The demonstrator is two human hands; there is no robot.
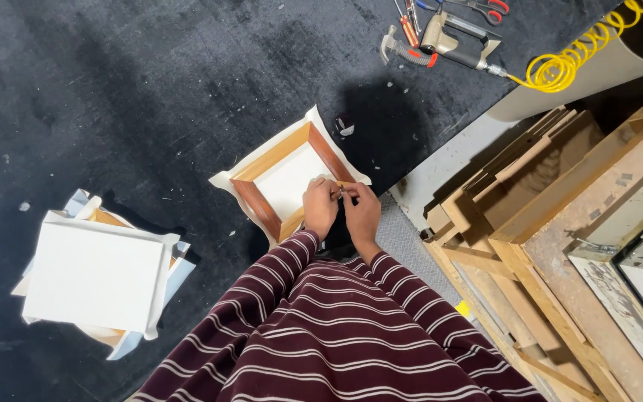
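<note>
The fingers (334, 191) of the left hand (320, 208) and right hand (362, 212) pinch closed on something too small to identify at the near corner of the wooden stretcher frame (280, 179) lying on loose canvas (225, 181) on the dark carpeted table (150, 97), where a slipping grip could let the canvas slacken or wrinkle.

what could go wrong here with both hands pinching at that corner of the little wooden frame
The left hand and right hand crowd one corner of the small wooden frame, so a slip might nick a finger. The loose white canvas under it could shift or wrinkle. The frame lies free on the dark mat, near its edge, and could slide.
</note>
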